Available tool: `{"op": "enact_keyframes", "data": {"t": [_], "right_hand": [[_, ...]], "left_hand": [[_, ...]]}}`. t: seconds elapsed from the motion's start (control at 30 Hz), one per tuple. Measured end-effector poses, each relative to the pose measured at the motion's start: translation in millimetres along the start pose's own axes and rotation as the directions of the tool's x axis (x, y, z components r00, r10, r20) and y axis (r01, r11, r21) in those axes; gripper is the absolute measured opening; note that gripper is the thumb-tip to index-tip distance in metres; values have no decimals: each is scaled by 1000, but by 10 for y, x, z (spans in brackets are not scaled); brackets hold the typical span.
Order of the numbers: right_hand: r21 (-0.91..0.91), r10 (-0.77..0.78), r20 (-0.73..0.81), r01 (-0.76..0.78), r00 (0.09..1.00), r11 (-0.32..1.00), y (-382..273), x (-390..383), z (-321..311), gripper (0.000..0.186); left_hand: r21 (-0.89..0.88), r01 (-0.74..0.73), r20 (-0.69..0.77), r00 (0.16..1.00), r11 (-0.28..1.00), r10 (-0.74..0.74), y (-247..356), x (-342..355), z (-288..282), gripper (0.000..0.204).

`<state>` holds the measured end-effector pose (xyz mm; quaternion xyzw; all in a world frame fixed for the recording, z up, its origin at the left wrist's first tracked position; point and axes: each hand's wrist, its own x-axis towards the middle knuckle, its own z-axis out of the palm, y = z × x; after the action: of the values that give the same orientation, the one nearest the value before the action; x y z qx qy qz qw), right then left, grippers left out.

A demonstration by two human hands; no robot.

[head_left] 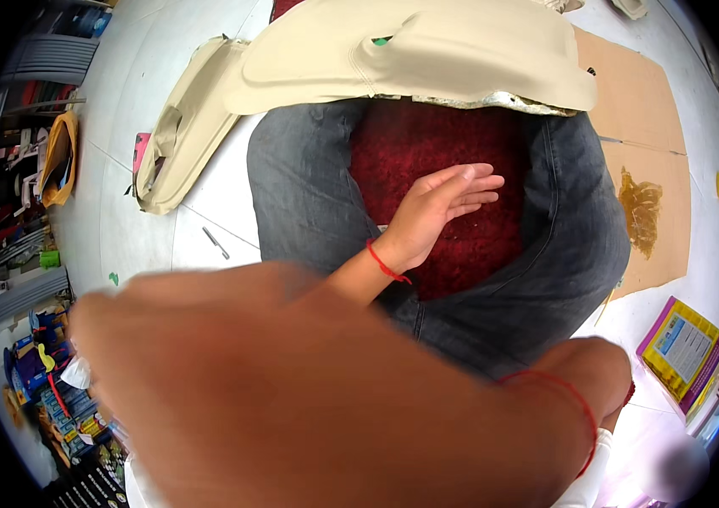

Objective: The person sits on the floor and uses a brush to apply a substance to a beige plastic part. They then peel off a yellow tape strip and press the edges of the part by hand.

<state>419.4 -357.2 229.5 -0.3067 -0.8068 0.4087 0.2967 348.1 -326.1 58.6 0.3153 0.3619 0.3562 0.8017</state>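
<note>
My left hand (431, 212), with a red string round the wrist, hovers over a dark red carpet (453, 254) between my legs. Its fingers are stretched out and it holds nothing. My right hand (292, 381) is raised very close to the camera, crossing the lower part of the view. It is smeared by motion, so its fingers cannot be made out. Beyond the left hand, a large beige leather-like moulded cover (427, 55) lies across my knees. A long beige arm of it (186, 135) reaches down to the left. Neither hand visibly touches this cover.
Brown cardboard (647, 110) with a glossy amber stain lies at the right. Near it is a yellow and purple packet (683, 351). A pen-like grey stick (215, 243) lies on the white tiled floor (122, 220). Boxes and stacked goods (46, 381) line the left.
</note>
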Motion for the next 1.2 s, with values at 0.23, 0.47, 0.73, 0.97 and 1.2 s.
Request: {"op": "enact_keyframes", "data": {"t": [0.23,0.47,0.73,0.97,1.2], "right_hand": [[-290,-29,-511,-141,859,946,626,-204,100,39],[489,632,-741,-462,229,740,2297,-867,-365,37],[838,836,-390,-228,387,496,2084,-896,-118,50],[787,791,-394,-273,467,553,2334,-861,-53,50],[644,710,-600,-305,369,702,2765,-941,72,28]], "left_hand": [[-526,-153,9,983,836,185,224,-87,123,64],[10,-145,590,800,989,112,454,-417,605,81],[643,-481,238,865,596,441,946,123,529,39],[515,-825,625,548,234,556,1470,-51,845,43],[520,-852,722,478,64,500,1634,217,956,43]]}}
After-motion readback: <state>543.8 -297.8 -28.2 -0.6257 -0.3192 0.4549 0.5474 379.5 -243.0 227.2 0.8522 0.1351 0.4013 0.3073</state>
